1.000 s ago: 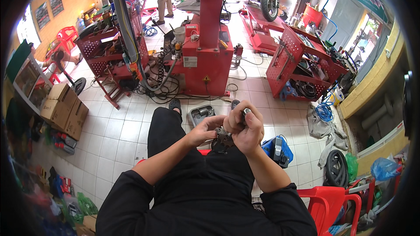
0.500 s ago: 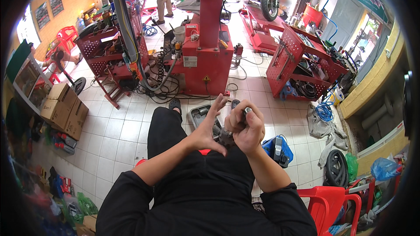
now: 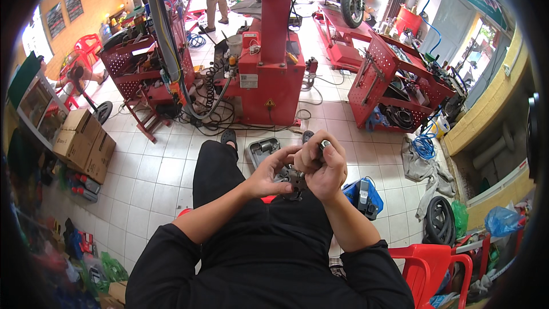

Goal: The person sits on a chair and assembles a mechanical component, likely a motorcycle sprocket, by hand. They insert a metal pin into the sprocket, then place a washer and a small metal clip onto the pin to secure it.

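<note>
My right hand (image 3: 324,174) is closed in a fist around a metal tool (image 3: 326,143), whose round silver end pokes out above the thumb. What kind of tool it is I cannot make out. Below and left of that fist, over my lap, is a dark grey, toothed-looking metal part (image 3: 297,181). My left hand (image 3: 264,178) curves round the part's left side, thumb low and fingers above; the fingertips are partly hidden. Beyond my hands, on the floor between my feet, a grey tray (image 3: 252,150) holds metal parts.
A blue bag (image 3: 372,197) lies on the floor to the right of my legs. A red lift post base (image 3: 269,94) with cables stands ahead, between red tool carts (image 3: 372,86). A red chair (image 3: 426,263) is at lower right; cardboard boxes (image 3: 83,140) are at left.
My left hand has closed in from widely spread fingers to a curved hold at the metal part. The right hand has barely moved. A co-worker in green has straightened at the back.
</note>
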`<state>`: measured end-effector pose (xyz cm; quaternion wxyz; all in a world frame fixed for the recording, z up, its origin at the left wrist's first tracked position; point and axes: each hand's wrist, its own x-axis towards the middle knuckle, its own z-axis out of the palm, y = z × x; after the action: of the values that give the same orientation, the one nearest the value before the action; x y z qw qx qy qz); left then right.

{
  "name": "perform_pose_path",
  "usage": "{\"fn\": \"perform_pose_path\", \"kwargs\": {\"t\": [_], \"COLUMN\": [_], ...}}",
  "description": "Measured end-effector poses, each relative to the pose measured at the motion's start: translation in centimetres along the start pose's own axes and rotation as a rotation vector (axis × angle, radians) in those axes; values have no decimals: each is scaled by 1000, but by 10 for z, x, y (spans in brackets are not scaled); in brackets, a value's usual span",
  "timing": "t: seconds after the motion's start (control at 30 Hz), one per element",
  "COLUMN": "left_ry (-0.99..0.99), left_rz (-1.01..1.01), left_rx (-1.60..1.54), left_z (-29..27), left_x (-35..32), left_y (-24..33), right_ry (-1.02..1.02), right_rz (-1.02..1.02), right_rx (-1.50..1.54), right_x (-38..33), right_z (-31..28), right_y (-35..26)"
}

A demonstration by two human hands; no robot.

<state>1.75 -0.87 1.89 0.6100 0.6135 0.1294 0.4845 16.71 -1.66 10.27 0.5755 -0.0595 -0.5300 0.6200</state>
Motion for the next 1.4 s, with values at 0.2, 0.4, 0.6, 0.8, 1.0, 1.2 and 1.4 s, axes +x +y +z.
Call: {"fn": "perform_pose_path", "kwargs": {"t": [0.2, 0.4, 0.6, 0.8, 1.0, 1.2, 1.4], "left_ry": [-4, 15, 331, 515, 198, 82, 113], "left_rz": [24, 47, 214, 128, -57, -110, -112], "left_rx": [-99, -208, -306, -331, -206, -236, -219], "left_z": [3, 3, -12, -25, -6, -13, -7], "left_x": [2, 5, 4, 5, 4, 0, 2], "left_y": [2, 2, -11, -9, -8, -14, -5], "right_ry": [-1, 14, 24, -6, -6, -44, -7], "right_rz": [-6, -13, -1, 6, 3, -3, 1], "right_rx": [-14, -50, -86, -11, -24, 45, -36], "right_x": [0, 2, 1, -1, -1, -2, -1], "right_z": [-1, 2, 8, 1, 3, -1, 0], "right_y": [-1, -5, -4, -2, -3, -2, -3]}}
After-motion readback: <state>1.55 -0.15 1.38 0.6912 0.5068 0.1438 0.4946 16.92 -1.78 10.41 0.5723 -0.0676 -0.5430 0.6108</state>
